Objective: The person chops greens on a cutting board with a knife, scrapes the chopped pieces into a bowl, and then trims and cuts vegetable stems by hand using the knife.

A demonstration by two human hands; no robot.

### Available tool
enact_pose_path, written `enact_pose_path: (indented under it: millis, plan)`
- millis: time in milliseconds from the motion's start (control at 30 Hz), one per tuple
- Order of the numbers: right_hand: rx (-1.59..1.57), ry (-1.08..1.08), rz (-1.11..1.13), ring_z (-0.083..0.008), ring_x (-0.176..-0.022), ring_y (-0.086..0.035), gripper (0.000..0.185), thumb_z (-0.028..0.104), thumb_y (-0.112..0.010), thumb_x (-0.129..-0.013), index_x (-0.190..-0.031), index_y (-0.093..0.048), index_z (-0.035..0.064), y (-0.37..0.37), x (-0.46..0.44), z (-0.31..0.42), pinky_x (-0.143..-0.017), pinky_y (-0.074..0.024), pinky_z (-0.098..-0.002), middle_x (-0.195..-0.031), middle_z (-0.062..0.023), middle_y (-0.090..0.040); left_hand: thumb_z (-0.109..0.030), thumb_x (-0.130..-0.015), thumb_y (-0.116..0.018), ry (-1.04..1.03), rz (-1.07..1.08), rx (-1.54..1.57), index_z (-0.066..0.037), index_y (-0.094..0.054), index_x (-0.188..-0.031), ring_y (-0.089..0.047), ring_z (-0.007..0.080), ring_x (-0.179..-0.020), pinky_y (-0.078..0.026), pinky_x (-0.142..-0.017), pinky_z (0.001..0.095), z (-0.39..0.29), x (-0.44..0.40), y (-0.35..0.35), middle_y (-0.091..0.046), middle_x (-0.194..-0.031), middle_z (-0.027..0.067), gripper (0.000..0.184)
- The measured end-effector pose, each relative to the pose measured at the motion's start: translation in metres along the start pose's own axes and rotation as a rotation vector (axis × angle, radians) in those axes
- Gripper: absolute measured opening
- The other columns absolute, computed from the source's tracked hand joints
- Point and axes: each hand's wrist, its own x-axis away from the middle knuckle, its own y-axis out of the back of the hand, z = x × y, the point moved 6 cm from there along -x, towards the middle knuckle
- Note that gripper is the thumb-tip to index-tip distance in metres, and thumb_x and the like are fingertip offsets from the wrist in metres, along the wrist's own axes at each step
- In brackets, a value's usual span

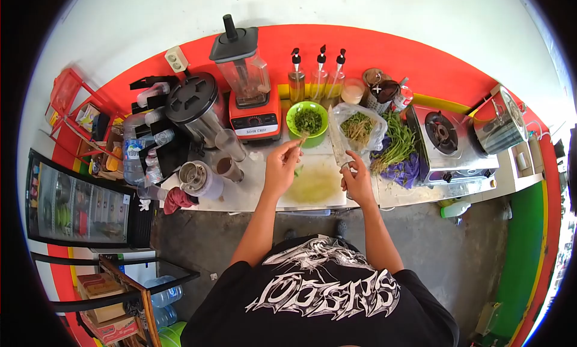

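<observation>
Over the white cutting board (309,187), my left hand (283,166) is closed in a pinch on a small bit of greens, just below the green bowl (321,135). Chopped green leaves (308,121) lie in that bowl. My right hand (357,181) is wrapped round the handle of a knife (336,139), its blade pointing away from me and the index finger extended near the blade. The board's surface is stained green. Right of the knife is a clear plastic bag (375,130) with stems in it.
A red blender (255,119), cups (229,168) and a steel container (195,109) stand left. Three pump bottles (318,82) line the back. Leafy greens (396,139), a gas stove (454,142) and a steel pot (500,123) are right.
</observation>
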Motion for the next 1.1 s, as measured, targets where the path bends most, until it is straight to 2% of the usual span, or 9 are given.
enact_pose_path:
  millis: [100,133,233,600,800,900,1000,1067,1100]
  plan:
    - [0.161,0.106,0.0,-0.0063,-0.057,-0.049,0.045,0.006,-0.061,-0.097,-0.141,-0.054,-0.002,0.007,0.001,0.019,-0.052,-0.0414,-0.025,-0.073,-0.0013,-0.059,-0.015,-0.101,-0.063,0.013,0.019,-0.066,0.003,-0.067,-0.121,-0.064,0.0083,-0.085,-0.049,-0.074,0.0243,-0.01,-0.001,-0.012,-0.07,-0.092,0.0042,0.027]
    - [0.14,0.229,-0.015,-0.0042,-0.061,-0.047,0.039,0.013,-0.057,-0.102,-0.138,-0.056,-0.0036,0.006,0.002,0.029,-0.054,-0.0386,-0.0223,-0.073,0.0003,-0.058,-0.018,-0.1,-0.064,0.011,0.004,-0.062,0.003,-0.069,-0.117,-0.064,0.0083,-0.084,-0.049,-0.074,0.0246,-0.013,-0.001,-0.016,-0.072,-0.091,0.0046,0.027]
    - [0.061,0.25,0.13,-0.0041,-0.063,-0.046,0.042,0.016,-0.05,-0.106,-0.143,-0.052,-0.004,0.0,0.008,0.061,-0.056,-0.0388,-0.0229,-0.073,0.0011,-0.056,-0.014,-0.1,-0.064,0.013,-0.008,-0.087,0.004,-0.07,-0.113,-0.067,0.0107,-0.085,-0.051,-0.078,0.0258,-0.024,0.0,-0.028,-0.073,-0.091,0.0074,0.023]
    - [-0.136,0.153,0.285,-0.0082,-0.064,-0.043,0.051,0.021,-0.048,-0.108,-0.155,-0.039,0.0042,-0.006,0.011,0.078,-0.061,-0.0411,-0.026,-0.067,0.0002,-0.047,-0.01,-0.098,-0.065,0.007,0.123,-0.066,0.004,-0.069,-0.108,-0.068,0.0122,-0.087,-0.052,-0.08,0.0263,-0.036,0.0,-0.073,-0.073,-0.092,0.0077,0.018]
    - [-0.157,0.105,0.348,-0.008,-0.064,-0.04,0.047,0.023,-0.05,-0.107,-0.152,-0.046,0.0073,0.007,0.002,0.069,-0.062,-0.0403,-0.025,-0.069,0.003,-0.044,-0.011,-0.099,-0.065,-0.008,0.123,-0.095,0.004,-0.07,-0.107,-0.069,0.0125,-0.083,-0.052,-0.077,0.0271,-0.035,-0.002,-0.09,-0.073,-0.088,0.0078,0.018]
    - [-0.111,0.126,0.341,-0.0067,-0.063,-0.036,0.045,0.028,-0.051,-0.108,-0.148,-0.052,0.0081,0.014,-0.004,0.059,-0.058,-0.0355,-0.0234,-0.067,0.0053,-0.039,-0.01,-0.098,-0.064,-0.007,0.119,-0.109,0.004,-0.07,-0.106,-0.068,0.0122,-0.08,-0.052,-0.075,0.0275,-0.034,-0.005,-0.098,-0.073,-0.086,0.0077,0.017]
    - [0.035,0.282,0.232,-0.0095,-0.058,-0.039,0.044,0.027,-0.059,-0.103,-0.143,-0.058,0.0096,0.026,-0.01,0.067,-0.056,-0.0374,-0.0255,-0.065,0.0035,-0.047,-0.008,-0.097,-0.063,-0.039,0.109,-0.153,0.004,-0.07,-0.104,-0.067,0.0125,-0.075,-0.051,-0.071,0.0284,-0.031,-0.008,-0.105,-0.072,-0.082,0.0089,0.016]
    - [0.555,0.446,0.125,-0.0226,-0.058,-0.062,0.045,0.03,-0.065,-0.098,-0.141,-0.061,0.0185,0.034,-0.009,0.08,-0.058,-0.0486,-0.0372,-0.073,-0.0049,-0.069,-0.007,-0.096,-0.063,-0.07,0.096,-0.186,0.005,-0.07,-0.103,-0.066,0.013,-0.073,-0.051,-0.069,0.0292,-0.029,-0.01,-0.108,-0.071,-0.08,0.0098,0.016]
    - [0.555,0.448,0.128,-0.0226,-0.058,-0.062,0.045,0.03,-0.065,-0.098,-0.141,-0.061,0.0185,0.034,-0.01,0.079,-0.058,-0.0486,-0.0372,-0.073,-0.0049,-0.069,-0.007,-0.094,-0.062,-0.042,0.089,-0.239,0.006,-0.069,-0.101,-0.066,0.0144,-0.071,-0.05,-0.067,0.0307,-0.027,-0.011,-0.107,-0.071,-0.079,0.0115,0.015]
